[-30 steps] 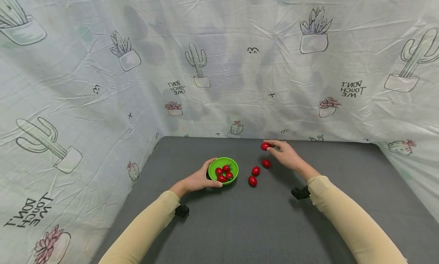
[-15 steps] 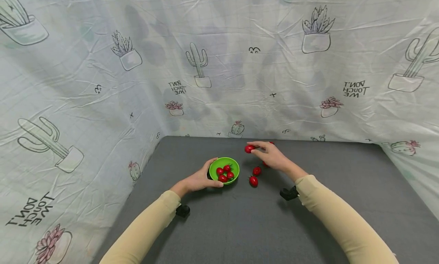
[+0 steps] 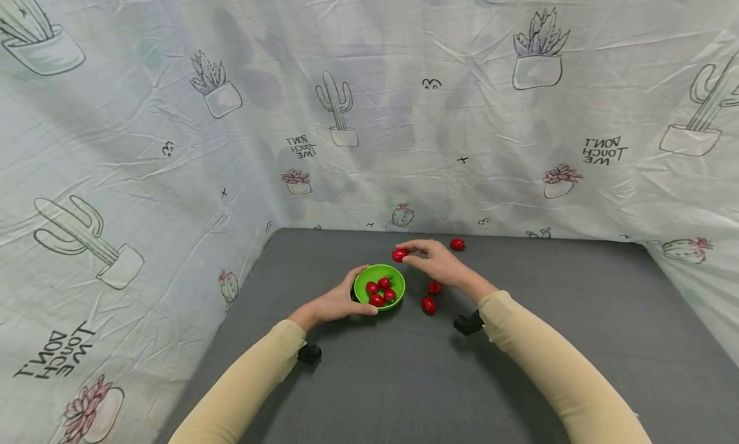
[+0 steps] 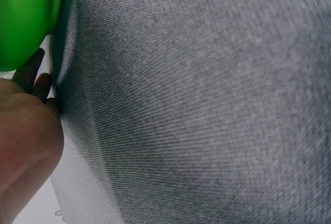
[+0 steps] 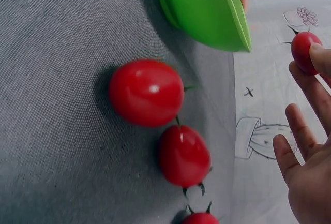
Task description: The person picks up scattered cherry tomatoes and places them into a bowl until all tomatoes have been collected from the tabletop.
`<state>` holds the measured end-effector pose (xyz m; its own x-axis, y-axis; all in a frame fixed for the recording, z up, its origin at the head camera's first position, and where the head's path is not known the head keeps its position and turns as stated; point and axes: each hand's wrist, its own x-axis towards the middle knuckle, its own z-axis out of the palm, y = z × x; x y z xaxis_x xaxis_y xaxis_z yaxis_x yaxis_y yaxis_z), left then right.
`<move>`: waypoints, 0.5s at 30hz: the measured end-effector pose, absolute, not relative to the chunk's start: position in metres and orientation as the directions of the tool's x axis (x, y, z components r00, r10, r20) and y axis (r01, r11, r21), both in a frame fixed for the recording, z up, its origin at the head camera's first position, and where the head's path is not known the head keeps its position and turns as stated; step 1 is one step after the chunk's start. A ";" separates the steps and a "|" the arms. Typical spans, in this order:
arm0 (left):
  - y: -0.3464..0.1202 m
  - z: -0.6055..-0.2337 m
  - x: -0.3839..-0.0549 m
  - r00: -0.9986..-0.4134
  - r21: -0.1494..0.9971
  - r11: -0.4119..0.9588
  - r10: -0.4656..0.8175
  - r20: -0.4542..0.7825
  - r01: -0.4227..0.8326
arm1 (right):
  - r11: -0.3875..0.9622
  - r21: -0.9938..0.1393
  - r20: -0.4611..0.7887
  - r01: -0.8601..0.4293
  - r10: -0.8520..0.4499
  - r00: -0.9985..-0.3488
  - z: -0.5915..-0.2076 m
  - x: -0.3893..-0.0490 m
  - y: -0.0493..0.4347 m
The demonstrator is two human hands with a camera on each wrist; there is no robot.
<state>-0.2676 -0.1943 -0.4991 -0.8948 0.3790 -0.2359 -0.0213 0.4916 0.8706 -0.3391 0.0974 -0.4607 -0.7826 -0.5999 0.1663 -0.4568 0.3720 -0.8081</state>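
A green bowl [image 3: 399, 283] with several cherry tomatoes [image 3: 372, 288] in it stands on the grey table. My left hand [image 3: 333, 303] holds the bowl from the left, its thumb at the near rim and fingers round the far side. My right hand [image 3: 433, 263] pinches a red cherry tomato [image 5: 304, 50] between thumb and fingertips, above and just beyond the bowl's far right rim. That tomato has green sepals. In the right wrist view, the lower fingers spread loosely away from it.
Right of the bowl lie a cherry tomato [image 5: 147, 92], a second tomato [image 5: 183, 157] and part of a third tomato [image 5: 200, 219]. Farther back sits another tomato [image 3: 458, 244]. A white cactus-print cloth [image 3: 369, 110] hangs behind the grey table [image 3: 369, 380].
My right hand has moved left with the pinched tomato, from the table's back right toward the bowl. A tomato at the back has come into view. My left hand keeps its hold on the bowl.
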 end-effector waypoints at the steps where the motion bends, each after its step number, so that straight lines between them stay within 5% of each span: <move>1: -0.194 -0.499 -0.268 -0.894 0.872 0.488 0.381 -0.236 -0.022 | 0.367 -0.810 0.165 -0.457 -0.606 -0.778 -0.460 -0.339 0.095; 15: -0.194 -0.497 -0.268 -0.889 0.871 0.492 0.389 -0.240 -0.020 | 0.343 -0.818 0.138 -0.462 -0.663 -0.736 -0.463 -0.343 0.073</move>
